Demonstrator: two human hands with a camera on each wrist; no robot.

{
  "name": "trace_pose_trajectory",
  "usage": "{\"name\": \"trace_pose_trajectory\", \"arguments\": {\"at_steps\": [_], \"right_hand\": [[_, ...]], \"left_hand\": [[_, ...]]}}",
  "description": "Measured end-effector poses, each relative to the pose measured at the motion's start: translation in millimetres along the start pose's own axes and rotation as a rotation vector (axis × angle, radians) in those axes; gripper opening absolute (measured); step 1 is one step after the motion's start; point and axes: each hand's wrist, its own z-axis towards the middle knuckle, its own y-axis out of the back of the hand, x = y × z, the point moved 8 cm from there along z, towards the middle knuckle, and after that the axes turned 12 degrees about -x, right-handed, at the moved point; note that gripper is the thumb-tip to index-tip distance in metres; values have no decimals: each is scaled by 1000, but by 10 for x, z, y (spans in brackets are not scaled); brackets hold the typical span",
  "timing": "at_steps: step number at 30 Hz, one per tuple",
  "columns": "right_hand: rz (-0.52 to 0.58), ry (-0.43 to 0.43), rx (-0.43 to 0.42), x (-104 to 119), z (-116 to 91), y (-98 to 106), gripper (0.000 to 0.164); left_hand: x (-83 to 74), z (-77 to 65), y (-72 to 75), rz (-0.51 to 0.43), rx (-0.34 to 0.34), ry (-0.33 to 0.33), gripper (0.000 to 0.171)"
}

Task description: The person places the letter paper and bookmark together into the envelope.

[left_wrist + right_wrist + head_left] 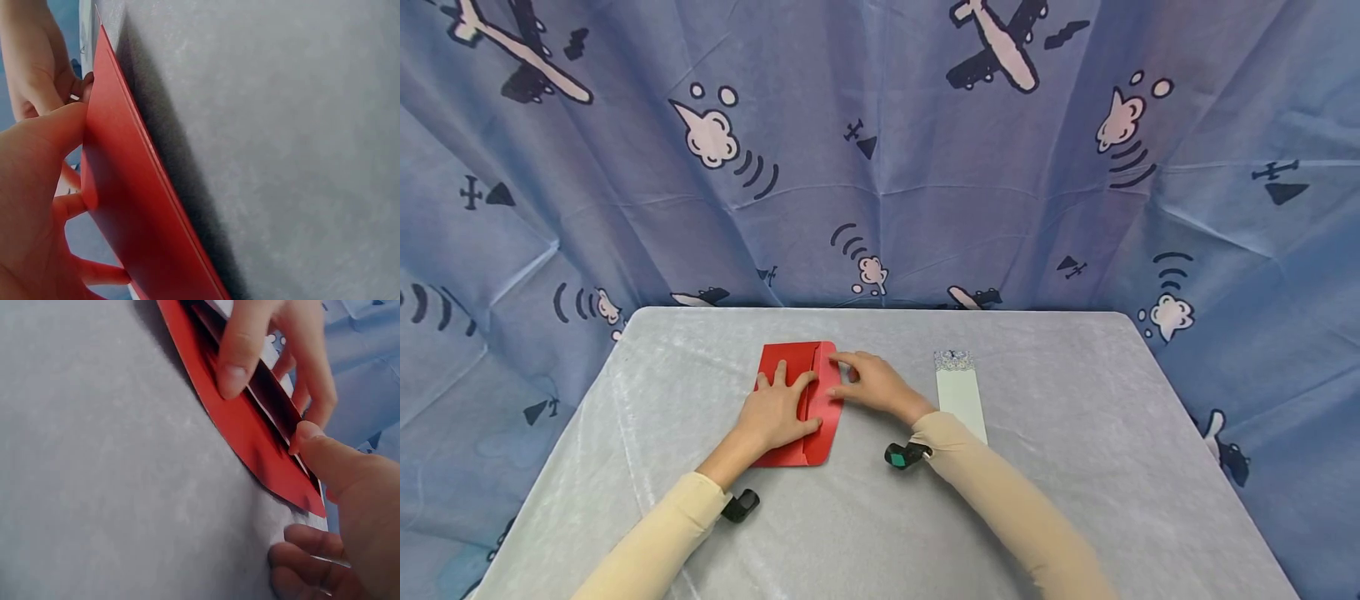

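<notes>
A red paper envelope [793,451] lies on the table, its rounded flap folded out to the right. My left hand [778,410] rests on the envelope with its fingers spread; in the left wrist view its thumb [65,125] touches the paper. My right hand [877,385] touches the flap from the right, thumb and forefinger set apart. In the right wrist view, the envelope's long mouth [275,406] gapes slightly beside the flap [234,425]. Other right fingers [300,559] bend below the flap's end.
Right of the right hand lies a long pale green card [958,396] with a patterned top band, partly covered by the right sleeve [992,492]. A grey-white cloth covers the table [1112,433]. Behind it hangs a blue curtain [925,183] printed with aeroplanes.
</notes>
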Motion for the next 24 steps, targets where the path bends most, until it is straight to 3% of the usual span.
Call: {"name": "trace_pose_trajectory", "arguments": {"at_steps": [6, 13, 24], "right_hand": [[147, -19, -26, -63, -75, 130, 62], [317, -133, -14, -200, -191, 310, 56], [347, -198, -41, -547, -442, 710, 54]], "left_hand": [[2, -7, 0, -16, 8, 8, 79], [5, -6, 10, -26, 14, 23, 79], [18, -18, -5, -39, 16, 26, 79]]}}
